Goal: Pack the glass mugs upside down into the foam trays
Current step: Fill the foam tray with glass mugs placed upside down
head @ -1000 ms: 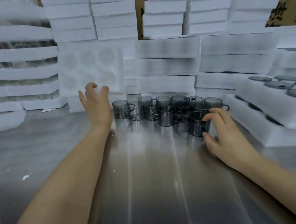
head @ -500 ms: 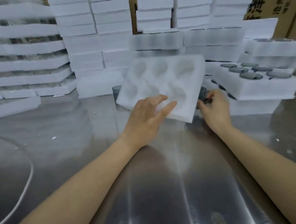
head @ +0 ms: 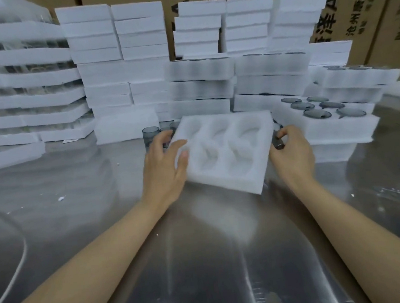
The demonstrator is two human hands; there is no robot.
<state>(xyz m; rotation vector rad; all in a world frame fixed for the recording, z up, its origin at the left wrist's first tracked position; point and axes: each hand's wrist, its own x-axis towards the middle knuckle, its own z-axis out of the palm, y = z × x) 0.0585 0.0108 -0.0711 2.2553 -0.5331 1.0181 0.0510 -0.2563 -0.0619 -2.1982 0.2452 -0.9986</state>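
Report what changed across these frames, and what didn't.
The left hand took the empty foam tray off the foam stacks and pulled it forward, tilted, hiding most loose mugs. The right hand kept its grip on one glass mug. The filled tray at right stayed put.

1. The foam tray (head: 226,184) leaned upright against the foam stacks (head: 124,85) one second ago; now it is tilted in front of the person, cavities up.
2. The left hand (head: 164,169), before only reaching, now grips its left edge.
3. The right hand (head: 292,152) has closed round a glass mug (head: 277,141).
4. The tray now hides most of the standing mugs (head: 150,134).
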